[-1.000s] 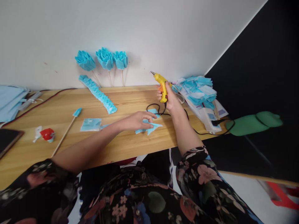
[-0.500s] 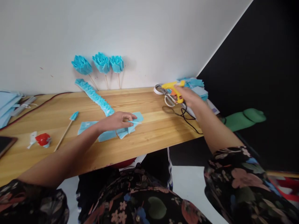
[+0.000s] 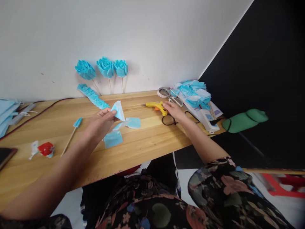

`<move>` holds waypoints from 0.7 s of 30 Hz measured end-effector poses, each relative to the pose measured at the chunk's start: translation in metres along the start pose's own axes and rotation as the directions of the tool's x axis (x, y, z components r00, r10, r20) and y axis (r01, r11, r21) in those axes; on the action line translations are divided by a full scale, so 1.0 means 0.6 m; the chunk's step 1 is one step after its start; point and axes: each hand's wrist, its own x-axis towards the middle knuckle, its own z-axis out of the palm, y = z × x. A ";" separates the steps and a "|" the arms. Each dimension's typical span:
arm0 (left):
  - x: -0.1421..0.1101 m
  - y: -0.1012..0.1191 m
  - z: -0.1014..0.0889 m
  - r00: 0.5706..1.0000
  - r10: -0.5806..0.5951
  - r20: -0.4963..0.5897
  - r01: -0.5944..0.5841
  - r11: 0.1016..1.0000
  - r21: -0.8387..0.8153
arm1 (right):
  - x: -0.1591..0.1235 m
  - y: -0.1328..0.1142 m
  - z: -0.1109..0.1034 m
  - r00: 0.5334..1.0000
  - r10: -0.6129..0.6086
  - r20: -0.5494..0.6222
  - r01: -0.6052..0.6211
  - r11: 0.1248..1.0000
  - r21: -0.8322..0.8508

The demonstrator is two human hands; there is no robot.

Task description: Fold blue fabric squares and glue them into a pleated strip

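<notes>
My left hand [image 3: 101, 122] pinches a folded piece of blue-and-white fabric [image 3: 118, 112] between thumb and fingers, raised above the table. Below and beside it lie several flat light-blue fabric pieces [image 3: 113, 139]. A yellow glue gun [image 3: 154, 104] rests on the wood with its nozzle facing left. At its back end is my right hand [image 3: 175, 109], fingers stretched out and not wrapped around the handle. Left of my left hand lies a wooden stick [image 3: 69, 141] with a small blue fabric tip [image 3: 77, 122].
Three blue fabric flowers [image 3: 105, 67] on sticks lean on the wall, a pleated blue strip [image 3: 92, 96] near them. Scissors [image 3: 175, 100], a tape roll [image 3: 162, 92], a blue fabric heap [image 3: 194, 92] and a black cord [image 3: 168, 123] are at right. A red wrapper [image 3: 46, 149] lies left.
My right hand has brought the glue gun down and left onto the table, and its grip has loosened. My left hand has picked up a fabric piece and moved left with it.
</notes>
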 end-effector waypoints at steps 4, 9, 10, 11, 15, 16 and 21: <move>-0.002 -0.003 0.000 0.998 -0.055 -0.007 0.055 0.997 -0.056 | -0.041 -0.010 0.001 0.965 -0.260 -0.029 0.241 0.928 -0.284; -0.001 -0.007 0.006 0.998 -0.052 0.042 0.056 0.994 -0.097 | -0.094 -0.092 0.059 0.838 -0.511 0.192 0.546 0.778 -0.310; -0.002 -0.007 0.008 0.998 -0.049 0.044 0.053 0.993 -0.104 | -0.099 -0.110 0.077 0.813 -0.522 0.257 0.579 0.769 -0.270; -0.002 -0.008 0.009 0.998 -0.045 0.048 0.050 0.992 -0.113 | -0.103 -0.126 0.095 0.790 -0.529 0.311 0.600 0.772 -0.212; -0.002 -0.009 0.009 0.998 -0.035 0.053 0.042 0.991 -0.130 | -0.097 -0.158 0.164 0.772 -0.534 0.344 0.559 0.828 0.030; -0.002 -0.008 0.006 0.998 -0.030 0.050 0.036 0.991 -0.129 | -0.095 -0.159 0.175 0.782 -0.523 0.338 0.530 0.844 0.079; 0.004 0.005 -0.024 0.996 0.042 -0.073 -0.057 0.975 -0.216 | -0.105 -0.147 0.156 0.820 -0.438 0.368 0.445 0.893 0.070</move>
